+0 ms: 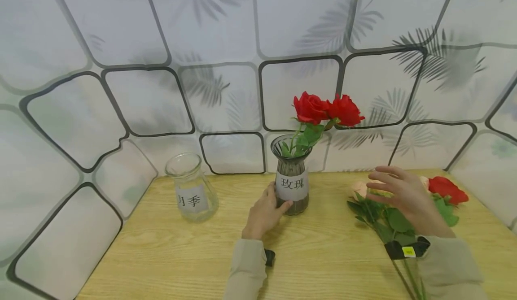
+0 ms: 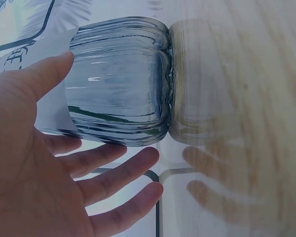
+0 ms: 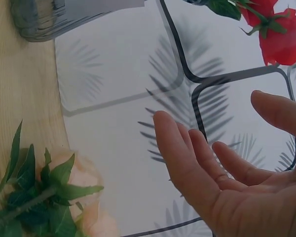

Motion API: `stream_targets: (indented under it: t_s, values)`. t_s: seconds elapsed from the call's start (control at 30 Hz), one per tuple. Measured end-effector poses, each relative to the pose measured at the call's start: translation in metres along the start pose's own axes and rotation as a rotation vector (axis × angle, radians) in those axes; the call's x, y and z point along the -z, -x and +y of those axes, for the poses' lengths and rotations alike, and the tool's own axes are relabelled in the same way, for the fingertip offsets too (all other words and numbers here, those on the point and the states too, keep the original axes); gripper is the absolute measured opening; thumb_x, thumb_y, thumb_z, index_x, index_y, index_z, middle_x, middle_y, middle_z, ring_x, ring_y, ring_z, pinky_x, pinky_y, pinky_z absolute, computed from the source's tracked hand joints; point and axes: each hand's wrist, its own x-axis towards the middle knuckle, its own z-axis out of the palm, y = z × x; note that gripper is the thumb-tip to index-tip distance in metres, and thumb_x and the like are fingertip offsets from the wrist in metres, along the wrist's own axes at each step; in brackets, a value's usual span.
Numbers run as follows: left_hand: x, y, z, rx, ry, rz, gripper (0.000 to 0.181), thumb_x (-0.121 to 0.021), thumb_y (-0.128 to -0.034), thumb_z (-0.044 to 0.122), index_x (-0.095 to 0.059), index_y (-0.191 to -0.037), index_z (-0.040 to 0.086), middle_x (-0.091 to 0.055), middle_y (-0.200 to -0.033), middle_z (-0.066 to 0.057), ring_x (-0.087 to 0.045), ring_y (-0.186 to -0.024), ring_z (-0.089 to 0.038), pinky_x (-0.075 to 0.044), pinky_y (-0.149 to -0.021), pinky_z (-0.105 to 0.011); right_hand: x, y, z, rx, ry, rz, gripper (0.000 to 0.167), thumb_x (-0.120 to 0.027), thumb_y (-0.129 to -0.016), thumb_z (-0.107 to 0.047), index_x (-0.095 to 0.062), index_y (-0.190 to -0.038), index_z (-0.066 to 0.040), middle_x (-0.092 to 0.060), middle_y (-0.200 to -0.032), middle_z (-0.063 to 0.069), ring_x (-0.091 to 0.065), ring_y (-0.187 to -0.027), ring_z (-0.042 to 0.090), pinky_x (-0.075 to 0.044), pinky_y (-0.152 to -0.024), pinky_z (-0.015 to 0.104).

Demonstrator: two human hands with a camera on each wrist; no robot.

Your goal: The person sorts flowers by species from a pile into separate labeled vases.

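Observation:
A dark ribbed glass vase (image 1: 291,174) with a white label bearing Chinese characters stands upright on the table. Two red roses (image 1: 311,108) with green leaves rise from it and lean right. My left hand (image 1: 264,210) is at the vase's left side, thumb toward the front. In the left wrist view its fingers (image 2: 121,180) are spread and loosely extended beside the glass. Apart from the vase, my right hand (image 1: 401,197) hovers above the flowers on the right, fingers relaxed and holding nothing. Beneath it lie peach flowers (image 3: 71,177) with leafy stems.
A clear glass vase (image 1: 195,201) with a white label stands at the left, near the patterned wall (image 1: 226,98). Another red flower (image 1: 447,190) lies at the right of the wooden table (image 1: 161,264). Long stems (image 1: 409,277) extend toward the front edge under my right wrist.

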Motion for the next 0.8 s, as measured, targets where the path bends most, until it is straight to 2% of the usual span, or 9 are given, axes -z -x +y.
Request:
stream_targets:
  t_s: [0.27, 0.37, 0.4, 0.5, 0.6, 0.63, 0.73, 0.8]
  values:
    - [0.001, 0.0, 0.001, 0.008, -0.009, -0.001, 0.08, -0.061, -0.1016, 0.044, -0.026, -0.157, -0.002, -0.043, -0.153, -0.021, -0.052, -0.133, -0.037, -0.05, -0.1, -0.053, 0.016, 0.011, 0.004, 0.026, -0.068, -0.045, 0.026, -0.051, -0.106, -0.002, -0.07, -0.112, -0.017, -0.067, -0.112, -0.004, -0.071, -0.098, 0.017, -0.061, -0.079, 0.042]
    - [0.0, 0.0, 0.001, 0.013, -0.022, -0.005, 0.08, -0.06, -0.1017, 0.045, -0.026, -0.157, -0.002, -0.043, -0.153, -0.021, -0.052, -0.133, -0.036, -0.05, -0.1, -0.053, 0.024, 0.013, 0.007, 0.042, -0.137, -0.065, 0.03, -0.048, -0.106, 0.001, -0.073, -0.11, -0.016, -0.07, -0.109, -0.002, -0.072, -0.096, 0.018, -0.062, -0.076, 0.042]
    - [0.0, 0.0, 0.002, 0.015, -0.027, -0.005, 0.081, -0.06, -0.1018, 0.046, -0.026, -0.157, -0.001, -0.042, -0.154, -0.021, -0.052, -0.133, -0.036, -0.05, -0.1, -0.053, 0.027, 0.013, 0.009, 0.069, -0.195, -0.115, 0.033, -0.044, -0.107, 0.002, -0.073, -0.112, -0.013, -0.071, -0.11, 0.001, -0.072, -0.097, 0.021, -0.062, -0.077, 0.043]
    - [-0.001, -0.001, 0.002, 0.014, -0.036, -0.004, 0.081, -0.06, -0.1019, 0.046, -0.026, -0.157, -0.002, -0.043, -0.153, -0.021, -0.052, -0.133, -0.036, -0.05, -0.099, -0.052, 0.036, 0.014, 0.014, 0.126, -0.506, -0.384, 0.041, -0.029, -0.111, 0.0, -0.068, -0.121, 0.002, -0.07, -0.118, 0.017, -0.069, -0.108, 0.033, -0.058, -0.089, 0.049]
    - [-0.001, -0.001, 0.002, 0.006, -0.03, -0.003, 0.081, -0.06, -0.1018, 0.046, -0.026, -0.157, -0.002, -0.043, -0.153, -0.022, -0.052, -0.132, -0.037, -0.05, -0.099, -0.053, 0.044, 0.015, 0.018, 0.111, -0.727, -0.62, 0.053, -0.012, -0.111, -0.004, -0.059, -0.128, 0.014, -0.064, -0.126, 0.028, -0.063, -0.117, 0.042, -0.051, -0.099, 0.055]
    - [-0.001, -0.001, 0.002, 0.005, -0.027, -0.004, 0.081, -0.06, -0.1018, 0.045, -0.026, -0.157, -0.002, -0.043, -0.153, -0.022, -0.052, -0.132, -0.037, -0.05, -0.099, -0.053, 0.047, 0.015, 0.018, 0.093, -0.761, -0.651, 0.055, -0.011, -0.112, -0.008, -0.058, -0.129, 0.015, -0.063, -0.128, 0.029, -0.061, -0.119, 0.043, -0.049, -0.101, 0.056]
    - [-0.001, -0.001, 0.001, 0.004, -0.017, -0.004, 0.081, -0.061, -0.1018, 0.045, -0.026, -0.157, -0.002, -0.042, -0.153, -0.022, -0.052, -0.132, -0.037, -0.05, -0.1, -0.053, 0.053, 0.02, 0.017, 0.1, -0.615, -0.519, 0.055, -0.014, -0.112, -0.005, -0.065, -0.124, 0.01, -0.069, -0.121, 0.023, -0.067, -0.112, 0.037, -0.054, -0.094, 0.052]
    - [0.0, 0.0, 0.0, 0.008, -0.012, -0.002, 0.08, -0.061, -0.1018, 0.045, -0.026, -0.157, -0.002, -0.042, -0.154, -0.022, -0.051, -0.133, -0.037, -0.049, -0.1, -0.053, 0.058, 0.025, 0.016, 0.091, -0.483, -0.384, 0.05, -0.021, -0.111, -0.002, -0.07, -0.119, 0.004, -0.071, -0.116, 0.017, -0.069, -0.106, 0.032, -0.058, -0.088, 0.049]
